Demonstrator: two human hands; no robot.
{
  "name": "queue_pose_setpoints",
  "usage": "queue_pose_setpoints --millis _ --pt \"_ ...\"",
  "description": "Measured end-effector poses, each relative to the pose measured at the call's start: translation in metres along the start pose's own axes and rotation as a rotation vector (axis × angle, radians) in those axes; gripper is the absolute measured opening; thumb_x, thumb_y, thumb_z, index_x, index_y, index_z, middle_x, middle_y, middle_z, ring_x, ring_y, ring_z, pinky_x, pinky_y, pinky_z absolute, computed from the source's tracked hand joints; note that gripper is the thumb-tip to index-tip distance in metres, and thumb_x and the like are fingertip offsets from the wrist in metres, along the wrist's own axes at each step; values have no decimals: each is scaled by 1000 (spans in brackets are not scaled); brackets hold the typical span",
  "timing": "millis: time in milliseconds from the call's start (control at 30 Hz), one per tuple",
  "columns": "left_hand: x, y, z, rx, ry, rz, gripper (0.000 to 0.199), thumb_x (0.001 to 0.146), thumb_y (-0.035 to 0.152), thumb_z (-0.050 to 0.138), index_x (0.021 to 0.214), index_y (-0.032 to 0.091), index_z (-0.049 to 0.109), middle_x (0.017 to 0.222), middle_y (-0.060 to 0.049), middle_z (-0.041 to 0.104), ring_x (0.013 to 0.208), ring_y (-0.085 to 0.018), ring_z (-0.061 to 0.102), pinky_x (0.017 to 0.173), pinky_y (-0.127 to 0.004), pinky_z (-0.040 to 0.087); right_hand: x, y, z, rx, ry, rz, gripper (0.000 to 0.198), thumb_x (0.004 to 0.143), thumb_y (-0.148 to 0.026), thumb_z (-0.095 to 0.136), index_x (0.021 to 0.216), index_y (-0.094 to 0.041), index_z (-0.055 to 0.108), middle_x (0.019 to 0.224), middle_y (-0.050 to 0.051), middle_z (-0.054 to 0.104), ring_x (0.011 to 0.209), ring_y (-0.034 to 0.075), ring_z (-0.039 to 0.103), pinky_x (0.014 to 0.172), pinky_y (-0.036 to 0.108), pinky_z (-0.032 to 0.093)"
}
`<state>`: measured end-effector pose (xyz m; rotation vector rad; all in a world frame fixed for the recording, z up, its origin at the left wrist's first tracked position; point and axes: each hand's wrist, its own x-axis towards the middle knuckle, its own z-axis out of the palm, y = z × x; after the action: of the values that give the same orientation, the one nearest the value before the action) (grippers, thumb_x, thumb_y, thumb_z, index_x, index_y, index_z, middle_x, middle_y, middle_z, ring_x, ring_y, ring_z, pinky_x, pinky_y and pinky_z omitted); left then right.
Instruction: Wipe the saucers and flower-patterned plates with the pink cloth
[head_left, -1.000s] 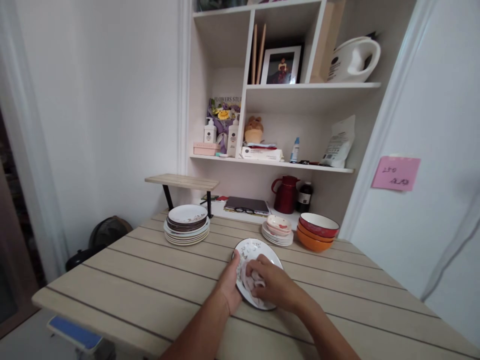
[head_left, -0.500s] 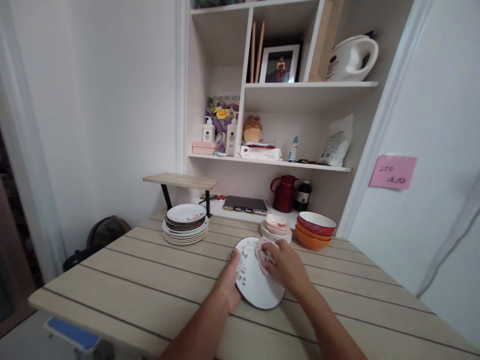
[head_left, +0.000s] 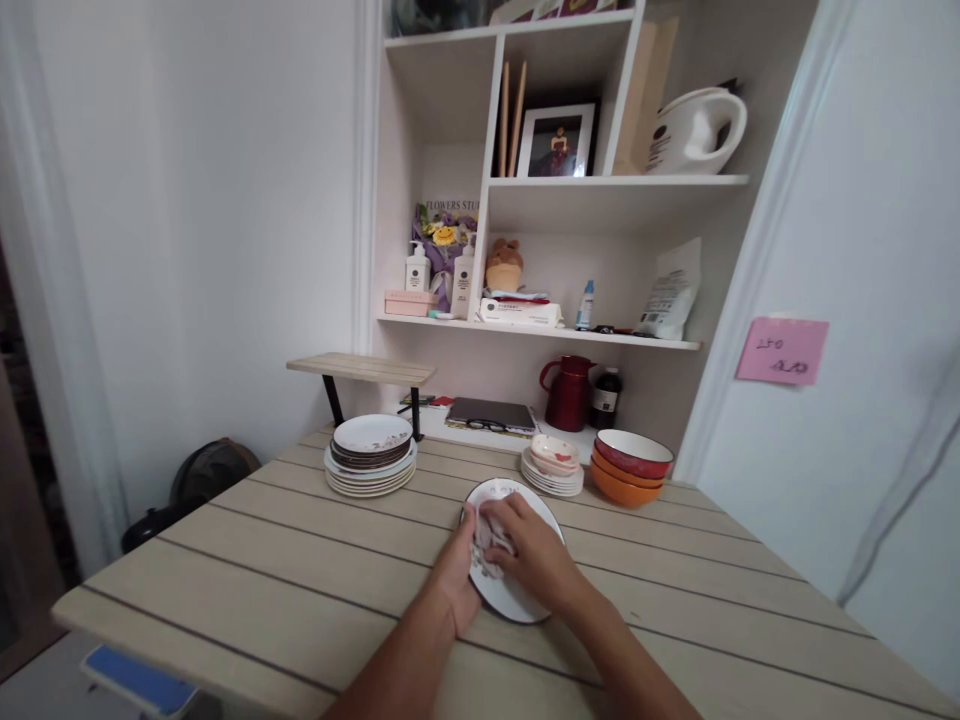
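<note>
Plate: a white plate [head_left: 517, 596] with a dark rim and a printed pattern is at the near middle of the desk [head_left: 300, 590]; whether it touches the wood, I cannot tell.
Left hand: the left hand [head_left: 454, 572] grips the plate's left edge, thumb up by the rim.
Cloth: a pale, bunched cloth [head_left: 492, 541] lies against the plate's left part.
Right hand: the right hand [head_left: 534, 552] holds the cloth with bent fingers, over the plate.
Plate stack: to the far left, a pile of plates [head_left: 371, 462] stands near a small raised shelf [head_left: 360, 368].
Small dishes: beyond the plate, slightly right, pinkish bowls [head_left: 555, 454] sit on small white plates [head_left: 553, 483].
Large bowls: just right of these, a red bowl [head_left: 634, 455] tops orange ones [head_left: 626, 488].
Far side: a red jug [head_left: 568, 393] stands beside a dark bottle [head_left: 605, 398].
</note>
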<state>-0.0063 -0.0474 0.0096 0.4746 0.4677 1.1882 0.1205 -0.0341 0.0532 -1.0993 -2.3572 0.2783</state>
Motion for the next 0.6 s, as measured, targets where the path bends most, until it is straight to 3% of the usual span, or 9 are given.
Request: queue_pose_setpoints --millis 133,300,467,600 --pt "1 -1 0 -10 -25 3 63 85 59 52 124 11 60 102 -17 73 100 -30 67 90 -42 48 3 18 -8 -114 133 107 51 73 -24 69 122 -28 56 119 7 55 113 27 51 95 39 38" --pt "-3 0 1 -35 -64 -21 67 85 61 51 131 12 55 112 -17 71 107 -31 65 96 -44 45 -12 33 -21 -132 45 298 41 74 -30 66 115 -31 64 110 7 53 87 23 59 77 35 43" --pt "-2 3 -1 -55 -53 -21 67 86 61 47 127 10 58 108 -17 72 107 -31 65 96 -43 45 -16 16 -13 28 -127 158 50 65 -19 72 113 -33 65 104 2 58 93 21 58 83 30 43" --pt "-1 4 2 -36 -13 -5 64 87 59 49 120 7 62 100 -17 74 100 -29 67 92 -40 47 -7 1 2 131 -62 59 46 72 -14 63 115 -30 64 106 4 54 95 20 58 87 30 44"
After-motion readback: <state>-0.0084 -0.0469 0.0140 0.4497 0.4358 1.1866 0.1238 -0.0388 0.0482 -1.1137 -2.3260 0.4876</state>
